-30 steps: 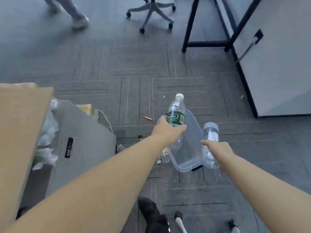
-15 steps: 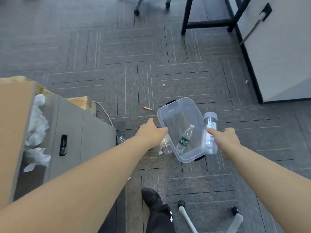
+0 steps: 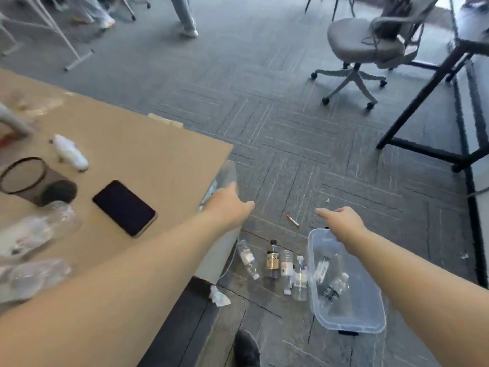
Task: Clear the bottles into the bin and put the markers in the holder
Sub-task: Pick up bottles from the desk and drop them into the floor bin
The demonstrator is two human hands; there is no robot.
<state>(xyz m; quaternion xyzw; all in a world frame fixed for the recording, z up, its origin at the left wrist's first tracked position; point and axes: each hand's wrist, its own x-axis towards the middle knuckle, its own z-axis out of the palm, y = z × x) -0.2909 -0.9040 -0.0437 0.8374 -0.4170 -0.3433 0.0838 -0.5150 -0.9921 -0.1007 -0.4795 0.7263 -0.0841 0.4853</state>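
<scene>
A clear plastic bin sits on the carpet at lower right with two bottles lying inside. My right hand hovers over its far rim, empty, fingers apart. My left hand reaches past the table corner, also empty. Several bottles lie on the floor between the table and the bin. Blurred clear bottles rest on the table's near left. A black mesh holder stands on the table. A red-capped marker lies on the carpet beyond the bin.
A brown table fills the left, with a dark phone and a white crumpled object on it. A grey swivel chair and a black desk frame stand at right. A person's legs are far back. Crumpled paper lies on the floor.
My right hand has let go of its bottle, which now lies in the bin. My view has swung up and left, bringing the tabletop into sight. Both hands are empty.
</scene>
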